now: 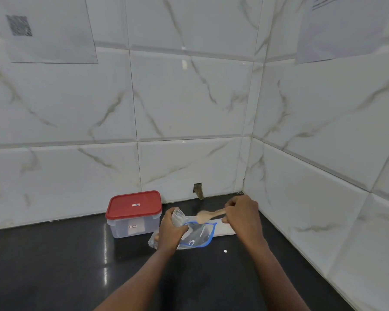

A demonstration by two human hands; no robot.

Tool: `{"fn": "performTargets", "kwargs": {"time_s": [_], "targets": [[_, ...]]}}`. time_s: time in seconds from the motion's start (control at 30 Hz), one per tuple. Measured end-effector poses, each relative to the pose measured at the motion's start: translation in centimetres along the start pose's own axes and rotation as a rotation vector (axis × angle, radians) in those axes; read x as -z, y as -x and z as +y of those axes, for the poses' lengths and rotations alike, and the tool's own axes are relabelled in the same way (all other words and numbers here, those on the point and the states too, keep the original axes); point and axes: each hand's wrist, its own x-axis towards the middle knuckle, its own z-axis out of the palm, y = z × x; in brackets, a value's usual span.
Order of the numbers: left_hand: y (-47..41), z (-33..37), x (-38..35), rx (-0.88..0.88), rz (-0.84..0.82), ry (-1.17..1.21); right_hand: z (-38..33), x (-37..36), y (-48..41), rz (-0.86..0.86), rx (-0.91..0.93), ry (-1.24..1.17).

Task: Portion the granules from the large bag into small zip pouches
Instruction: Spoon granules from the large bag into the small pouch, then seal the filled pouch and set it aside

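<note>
My left hand [172, 228] grips a small clear zip pouch [179, 217] and holds its mouth up. My right hand [241, 213] pinches the handle of a wooden spoon [208, 215], whose bowl carries pale granules just above and to the right of the pouch mouth. Below both lies a large clear bag with a blue zip edge [199, 234], flat on the black counter [76, 265]. A white folded cloth or packet [225, 230] shows under my right hand, partly hidden by it.
A clear plastic box with a red lid [134, 213] stands to the left of my hands against the back wall. Marble-tiled walls meet in a corner behind my right hand. A small white speck [225, 251] lies on the counter in front of the bag.
</note>
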Motion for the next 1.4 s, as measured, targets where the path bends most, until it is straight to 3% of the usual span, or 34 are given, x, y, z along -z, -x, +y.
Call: {"fn": "performTargets", "kwargs": {"time_s": [0.1,0.27,0.43,0.6,0.73,0.83,0.93,1.07,1.23,1.4], "targets": [[0.1,0.2,0.1,-0.032,0.004,-0.033,0.9,0.0,0.0,-0.069,-0.102,0.142],[0.6,0.0,-0.2,-0.134,-0.051,-0.072,3.4,-5.9,-0.2,-0.050,-0.144,0.108],[1.3,-0.7,-0.3,-0.147,-0.167,-0.099,5.4,-10.8,0.7,-0.041,-0.140,0.034],[2.0,-2.5,-0.4,-0.123,-0.360,-0.162,6.8,-11.1,2.7,-0.199,-0.173,0.160],[2.3,-1.0,-0.2,-0.015,-0.293,0.080,6.6,-9.1,2.7,-0.118,-0.092,0.401],[1.8,1.2,-0.4,0.080,-0.321,0.384,5.1,-7.8,1.4,-0.056,0.001,0.122],[0.6,1.9,-1.4,0.130,-0.289,0.512,3.5,-7.2,0.4,-0.249,-0.021,-0.367],[0.3,3.5,-2.2,0.196,-0.249,0.544,3.1,-7.1,-0.3,-0.125,0.025,-0.387],[1.1,4.5,-1.5,-0.036,-0.136,0.511,3.6,-6.3,-1.3,0.011,-0.003,-0.456],[0.7,4.6,-1.4,-0.064,-0.054,0.426,4.0,-5.4,-2.4,0.022,0.022,-0.447]]}}
